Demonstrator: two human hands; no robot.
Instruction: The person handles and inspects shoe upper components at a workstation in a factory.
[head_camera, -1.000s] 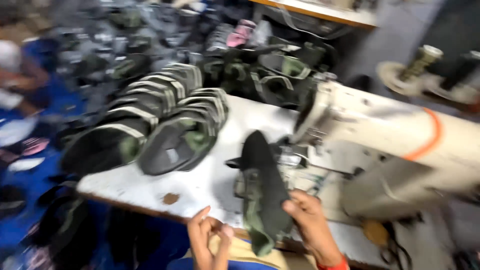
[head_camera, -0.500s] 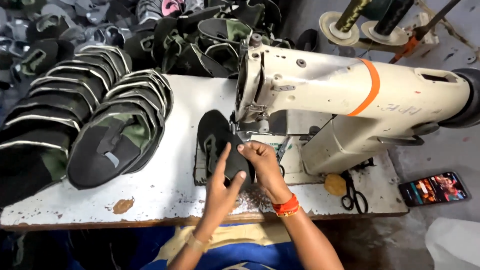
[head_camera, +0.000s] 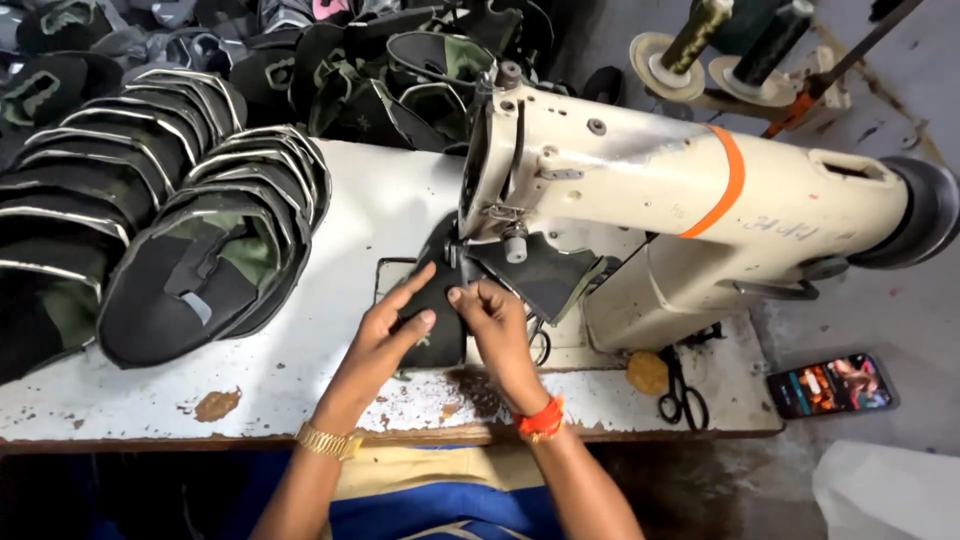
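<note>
I look down on a white worktable with chipped paint along its near edge, bearing a cream sewing machine with an orange band round its arm. Left of the machine, two overlapping rows of dark shoe uppers with pale edging cover the table's left half, and a loose heap of similar uppers crowds the far edge behind the machine head. No bin or tray shows; the pieces lie stacked on the bare top. Under the needle lies the dark shoe piece, its green-lined flap spread to the right beneath the machine arm. My left hand rests flat on the piece, fingers extended and together, pressing it down. My right hand pinches the piece's edge just beside the needle, fingers curled shut on the material. The two hands nearly touch. Thread cones stand on a rack behind the machine. Black scissors lie at the table's right front corner, beside a round yellowish lump. A phone with a lit screen lies beyond the table's right edge. Open tabletop remains only in front of the stacks.
</note>
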